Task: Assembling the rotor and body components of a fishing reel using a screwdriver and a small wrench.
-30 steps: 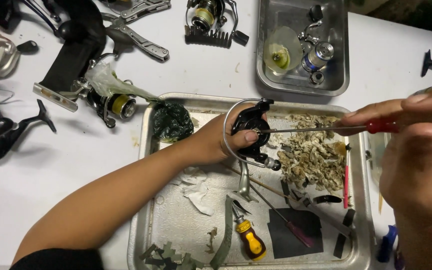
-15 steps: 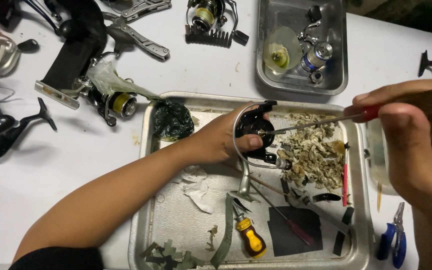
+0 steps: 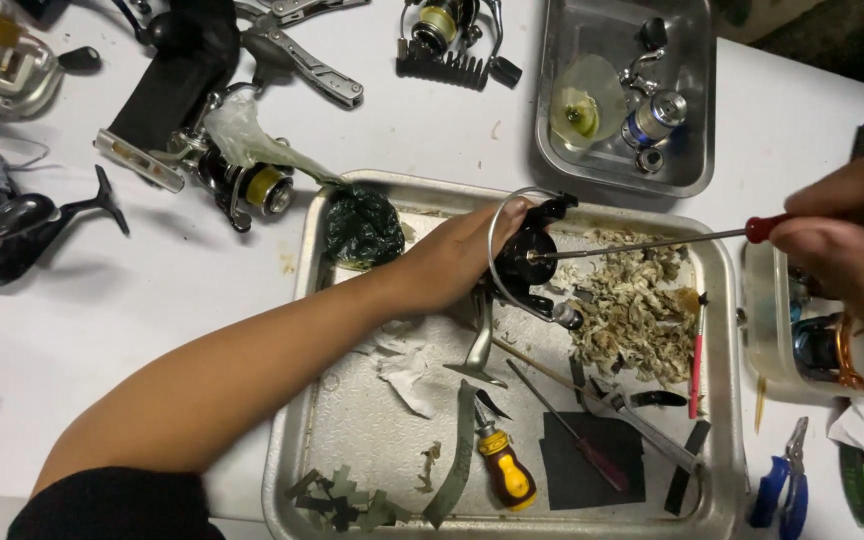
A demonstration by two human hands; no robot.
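My left hand (image 3: 462,262) has its grip clenched around a black spinning reel body (image 3: 525,262), held over the far half of the big metal tray (image 3: 297,440). My right hand (image 3: 847,245) grasps a long red-handled screwdriver (image 3: 652,243), tip touching the reel. Just right of the reel lies a pile of pale shreds (image 3: 632,310); a stubby yellow screwdriver (image 3: 505,470) lies near.

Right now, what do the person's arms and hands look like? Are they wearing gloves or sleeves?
No gloves: both hands are bare. The left hand joins a long bare forearm, and a short black sleeve covers the upper arm. Of the right hand only the fingers and knuckles show. I see no rings, watch or bracelets.
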